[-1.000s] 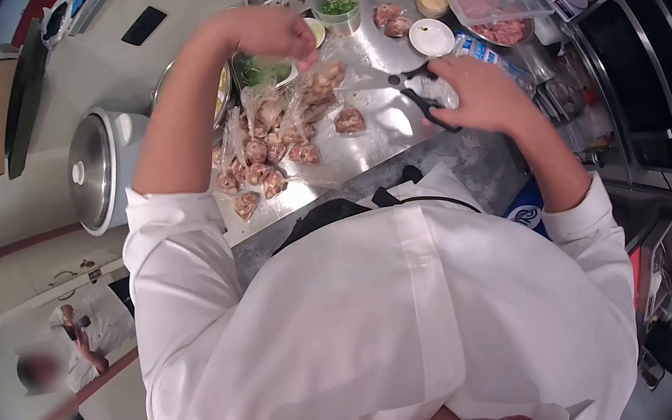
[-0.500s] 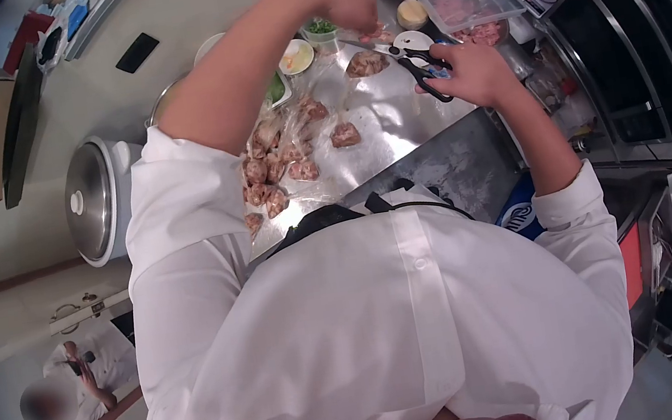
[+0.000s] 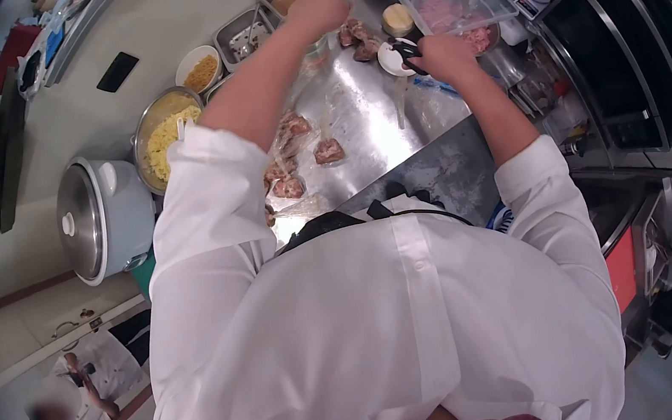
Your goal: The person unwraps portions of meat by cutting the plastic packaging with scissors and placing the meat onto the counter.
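Note:
My right hand (image 3: 448, 57) is closed around the black handles of a pair of scissors (image 3: 407, 55); the blades are hard to see. My left hand (image 3: 321, 11) is curled shut at the far side of the table, fingertips hidden. Just below its fingers are plastic-wrapped lumps of meat (image 3: 364, 41); whether it grips their wrapping I cannot tell. A single wrapped meat portion (image 3: 329, 152) sits nearer to me, with more meat portions (image 3: 288, 187) in clear plastic beside my left forearm. A white dish (image 3: 391, 63) lies beneath the scissors.
The steel table (image 3: 360, 133) carries a bowl of yellow food (image 3: 165, 139), a bowl of orange-brown crumbs (image 3: 201, 72) and metal pans (image 3: 243, 38) on the left. A clear plastic box (image 3: 489, 12) stands at right. A rice cooker (image 3: 83, 215) is far left; another person (image 3: 97, 377) stands beyond it.
My right hand has moved left and up with the scissors, toward the white dish. The wrapped meat near my left hand has shifted away from me. My view has turned slightly, uncovering bowls at left.

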Demonstrator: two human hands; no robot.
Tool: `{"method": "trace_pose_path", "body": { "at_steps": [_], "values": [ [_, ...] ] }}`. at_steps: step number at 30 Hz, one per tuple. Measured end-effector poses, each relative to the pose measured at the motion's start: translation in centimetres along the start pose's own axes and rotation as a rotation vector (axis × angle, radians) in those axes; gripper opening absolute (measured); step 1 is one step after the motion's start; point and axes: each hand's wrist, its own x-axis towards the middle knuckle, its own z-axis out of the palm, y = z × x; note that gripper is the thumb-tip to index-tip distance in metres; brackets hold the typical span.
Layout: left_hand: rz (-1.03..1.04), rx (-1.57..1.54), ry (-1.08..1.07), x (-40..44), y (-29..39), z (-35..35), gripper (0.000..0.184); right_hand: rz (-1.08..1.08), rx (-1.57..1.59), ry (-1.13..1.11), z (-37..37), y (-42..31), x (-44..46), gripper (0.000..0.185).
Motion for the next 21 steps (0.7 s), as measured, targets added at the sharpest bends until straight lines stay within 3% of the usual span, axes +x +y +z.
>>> {"method": "trace_pose_path", "body": {
  "at_steps": [1, 3, 5, 8, 9, 10, 11, 14, 16, 18, 19, 21],
  "values": [
    [-0.002, 0.0, -0.002, -2.1, 0.7, 0.3, 0.044, 0.056, 0.028, 0.009, 0.0, 0.5, -0.6, 0.047],
    [-0.117, -0.404, 0.029, -5.3, 2.1, 0.8, 0.051, 0.107, 0.057, 0.019, 0.1, 1.6, -2.0, 0.051],
    [-0.088, -0.438, -0.091, -6.6, 2.4, 7.2, 0.059, 0.325, 0.262, 0.094, 0.7, 3.0, -4.3, 0.056],
    [-0.02, -0.605, -0.158, -9.8, 5.1, 13.7, 0.064, 0.322, 0.422, 0.007, 0.7, 4.0, -7.8, 0.055],
    [-0.256, -0.828, -0.246, -10.5, 6.2, 15.0, 0.062, 0.316, 0.42, -0.002, 1.6, 4.5, -8.7, 0.055],
    [-0.494, -1.047, -0.332, -10.9, 6.5, 15.9, 0.06, 0.282, 0.664, -0.027, 2.9, 5.0, -9.6, 0.053],
    [-0.502, -1.049, -0.332, -11.1, 6.0, 16.5, 0.06, 0.248, 0.909, -0.053, 4.2, 5.5, -10.3, 0.052],
    [-0.024, -0.468, 0.08, -12.8, 3.1, 15.5, 0.047, 0.253, 0.995, -0.086, 4.8, 4.8, -12.5, 0.041],
    [-0.069, -0.104, -0.054, -13.6, 1.2, 10.8, 0.043, 0.264, 1.025, -0.067, 6.2, 4.5, -13.4, 0.045],
    [-0.281, -0.012, -0.071, -13.4, -3.8, 10.7, 0.042, 0.275, 1.051, -0.034, 7.1, 4.1, -14.1, 0.049],
    [-0.278, -0.007, -0.077, -13.1, -5.8, 10.9, 0.042, 0.275, 1.064, -0.025, 7.4, 3.9, -14.4, 0.049],
    [-0.276, -0.051, -0.522, -13.2, -8.0, 10.7, 0.045, 0.271, 1.075, -0.021, 7.6, 3.1, -14.9, 0.049]
  ]
}}
